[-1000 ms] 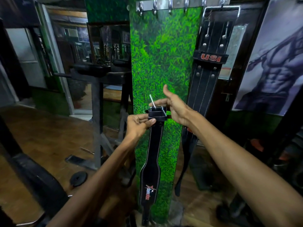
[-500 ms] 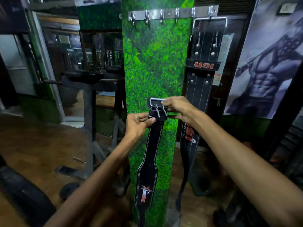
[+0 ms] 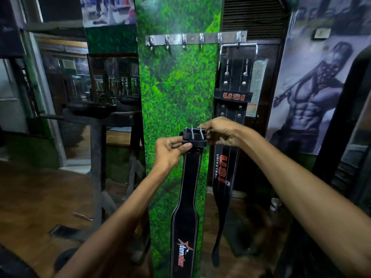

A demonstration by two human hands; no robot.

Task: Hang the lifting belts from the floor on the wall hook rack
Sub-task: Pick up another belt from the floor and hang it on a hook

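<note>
A black lifting belt [image 3: 189, 189] with a red star logo hangs straight down in front of the green grass-print pillar. My left hand [image 3: 170, 150] pinches its top just under the metal buckle [image 3: 194, 134]. My right hand [image 3: 221, 132] holds the buckle's right side, prongs pointing up. High on the pillar is the steel hook rack [image 3: 195, 39] with several hooks. A second black belt [image 3: 230, 117] marked USI hangs by its buckle from the rightmost hook.
A dark gym machine frame [image 3: 96, 137] stands left of the pillar on the wooden floor [image 3: 30, 197]. A mirror is behind it. A poster [image 3: 309, 93] covers the right wall. A small white container [image 3: 275, 204] sits on the floor at right.
My right hand closed from open fingers onto the buckle and folded it upright. The view tilted up, so the hook rack sits lower in frame; both hands stay at chest height.
</note>
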